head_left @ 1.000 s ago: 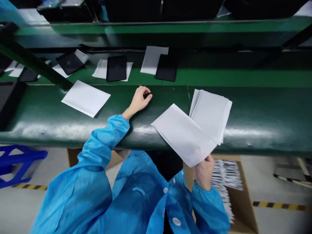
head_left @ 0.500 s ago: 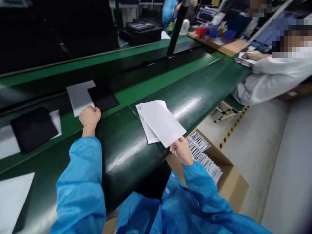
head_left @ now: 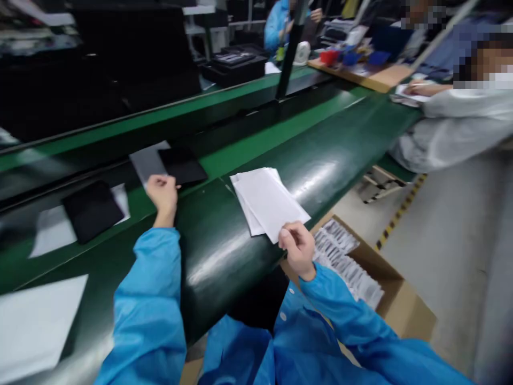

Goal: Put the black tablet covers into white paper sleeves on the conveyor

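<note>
Viewing from afar, I had the right hand (head_left: 297, 245) half curled at the near corner of the stacked white papers (head_left: 269, 202) on the green bench (head_left: 320, 168); the left hand (head_left: 162, 197), loosely curled, met a white sheet (head_left: 149, 162). I couldn't tell either grip.

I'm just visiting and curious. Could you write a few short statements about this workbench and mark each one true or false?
1. The right hand is at the near end of a stack of white packets. True.
2. Both of this person's sleeves are yellow. False: the blue sleeves show that.
3. The left hand is close to a black flat panel. True.
4. The cardboard box sits on top of the green bench. False: it is below the near edge.
5. Another person's white sleeve shows farther along the bench. True.
</note>
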`<state>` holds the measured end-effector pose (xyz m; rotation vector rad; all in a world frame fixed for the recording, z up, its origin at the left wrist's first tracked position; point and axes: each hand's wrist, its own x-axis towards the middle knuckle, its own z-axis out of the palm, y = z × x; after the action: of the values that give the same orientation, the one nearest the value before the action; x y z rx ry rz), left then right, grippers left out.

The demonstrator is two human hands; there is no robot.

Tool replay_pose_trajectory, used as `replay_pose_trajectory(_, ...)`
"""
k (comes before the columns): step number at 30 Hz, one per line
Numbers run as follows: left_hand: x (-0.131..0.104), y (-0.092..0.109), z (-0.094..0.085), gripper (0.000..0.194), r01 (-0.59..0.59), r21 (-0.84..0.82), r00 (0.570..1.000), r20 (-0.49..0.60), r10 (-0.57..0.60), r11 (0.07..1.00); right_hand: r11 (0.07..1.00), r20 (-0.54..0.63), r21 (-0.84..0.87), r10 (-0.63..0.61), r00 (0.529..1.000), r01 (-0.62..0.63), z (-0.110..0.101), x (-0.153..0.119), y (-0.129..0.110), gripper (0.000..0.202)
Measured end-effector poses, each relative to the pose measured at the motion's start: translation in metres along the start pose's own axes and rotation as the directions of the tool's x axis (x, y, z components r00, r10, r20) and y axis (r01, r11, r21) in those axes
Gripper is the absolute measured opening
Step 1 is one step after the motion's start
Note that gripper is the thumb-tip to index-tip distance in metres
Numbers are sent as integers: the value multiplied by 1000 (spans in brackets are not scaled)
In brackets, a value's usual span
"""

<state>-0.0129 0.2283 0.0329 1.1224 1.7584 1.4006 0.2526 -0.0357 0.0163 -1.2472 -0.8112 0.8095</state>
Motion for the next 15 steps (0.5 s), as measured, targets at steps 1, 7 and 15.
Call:
replay_pose_trajectory(1, -7, 1, 4, 24, -9, -8, 999, -50, 8, 1000, 996, 197, 15, 88, 976, -93, 11, 10, -2, 44)
replay_pose_trajectory(7, -67, -11, 37, 25, -171, -109, 971, 153, 186, 979, 812, 542, 128, 423, 726, -569, 119, 99, 15, 46)
replay_pose_trajectory(15, -29, -33, 8, 16, -697, 160, 674, 481, 561, 699, 791, 192, 452, 366, 911, -413, 143, 157, 35, 18)
